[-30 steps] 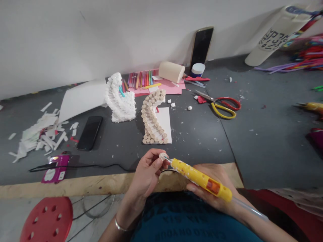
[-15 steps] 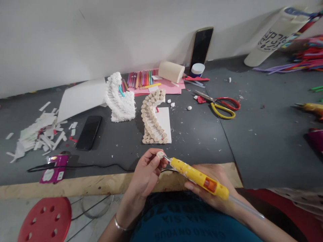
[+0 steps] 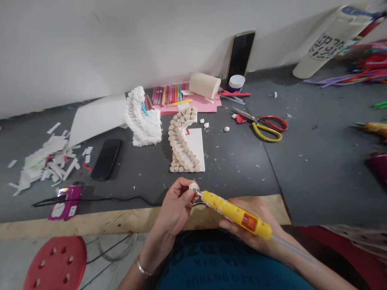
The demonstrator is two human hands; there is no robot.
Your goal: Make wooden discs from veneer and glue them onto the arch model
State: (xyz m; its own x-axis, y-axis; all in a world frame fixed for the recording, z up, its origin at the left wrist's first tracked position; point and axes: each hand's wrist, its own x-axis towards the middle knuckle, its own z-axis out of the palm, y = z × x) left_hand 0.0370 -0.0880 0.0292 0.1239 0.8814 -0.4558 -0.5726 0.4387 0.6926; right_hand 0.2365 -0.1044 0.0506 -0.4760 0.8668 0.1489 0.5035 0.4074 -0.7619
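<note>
Between the thumb and fingers of my left hand (image 3: 177, 205) is a small cream paper roll (image 3: 193, 186). My right hand (image 3: 254, 215) is wrapped round a yellow hot glue gun (image 3: 236, 212), with a clear glue stick (image 3: 292, 246) poking out of its back end. The metal nozzle of the gun meets the face of the roll, or is very close to it. Just beyond my hands lies a curved staircase model (image 3: 184, 141) on a white base, edged with similar cream rolls. Left of it stands a white, rough-coated staircase model (image 3: 142, 117).
Scissors (image 3: 263, 124) lie right of the models. A phone (image 3: 106, 159), paper scraps (image 3: 48, 161) and a black cord (image 3: 117, 199) are on the left. Coloured pens (image 3: 169, 94), a cream cylinder (image 3: 205, 85) and an upright phone (image 3: 241, 56) are at the back. A red stool (image 3: 56, 264) stands below.
The glue gun's nozzle has shifted slightly left, further over the face of the paper roll. My left hand keeps its pinch, and the models stay where they were.
</note>
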